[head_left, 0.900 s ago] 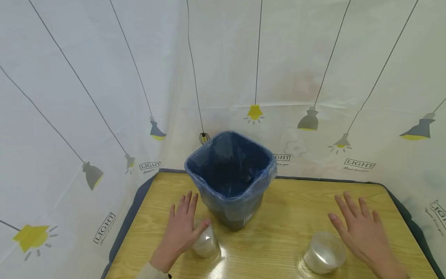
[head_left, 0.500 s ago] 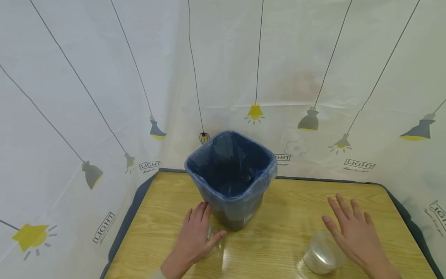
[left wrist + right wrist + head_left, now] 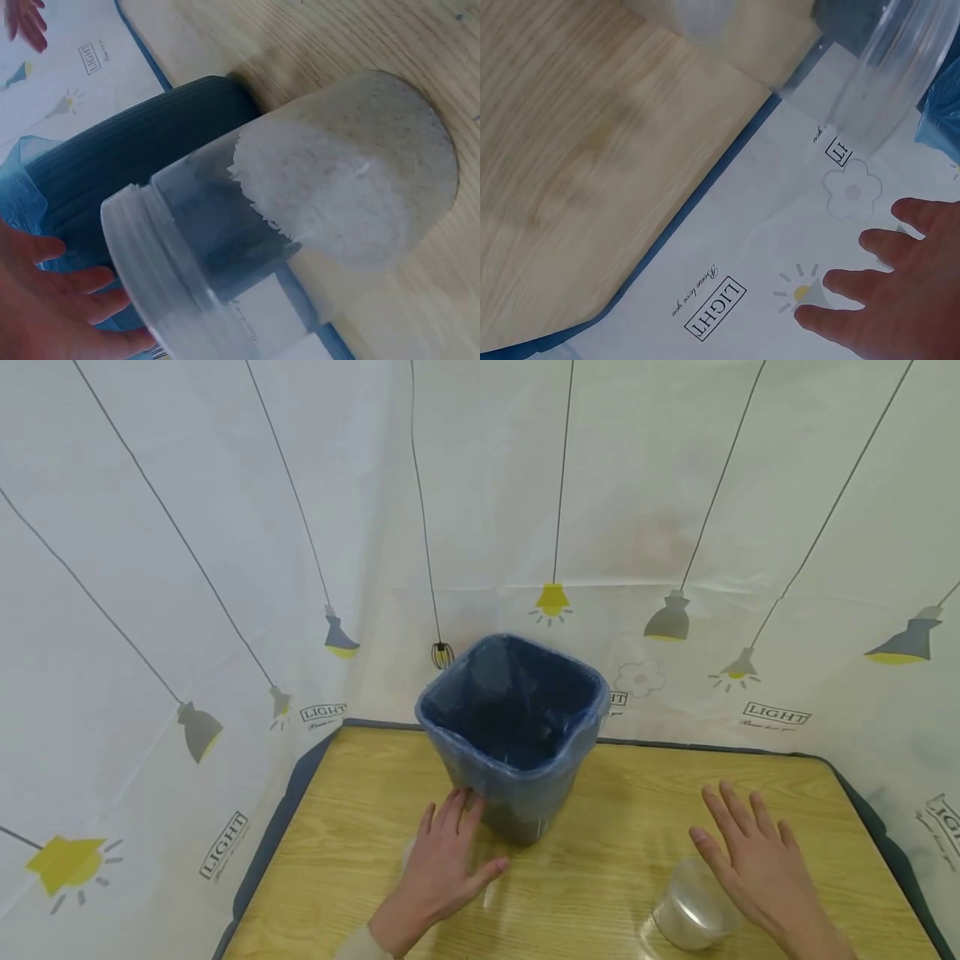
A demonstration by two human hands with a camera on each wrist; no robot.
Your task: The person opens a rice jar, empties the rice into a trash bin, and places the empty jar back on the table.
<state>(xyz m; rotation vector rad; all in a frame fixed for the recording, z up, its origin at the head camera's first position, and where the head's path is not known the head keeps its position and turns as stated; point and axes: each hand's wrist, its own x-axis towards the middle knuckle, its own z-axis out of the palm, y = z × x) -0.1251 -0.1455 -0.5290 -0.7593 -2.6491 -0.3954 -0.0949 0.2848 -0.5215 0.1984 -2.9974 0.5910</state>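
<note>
A dark bin (image 3: 517, 806) lined with a blue plastic bag stands at the back of the wooden table. My left hand (image 3: 442, 877) lies against its front left side, fingers straight and thumb spread. Mostly hidden behind that hand in the head view is a clear jar (image 3: 330, 187). The left wrist view shows it upright, partly filled with white grains, close to the left fingers (image 3: 97, 304). On the right, my right hand (image 3: 765, 877) hovers with spread fingers beside a second clear jar (image 3: 686, 914). It holds nothing.
White sheeting (image 3: 480, 527) printed with lamps walls in the back and sides. A dark blue edge (image 3: 675, 744) runs along the rim of the wooden table (image 3: 337, 835).
My left hand has moved right, from beside its jar to the bin's front. The bin has shifted slightly right and back. The right hand has drifted a little left.
</note>
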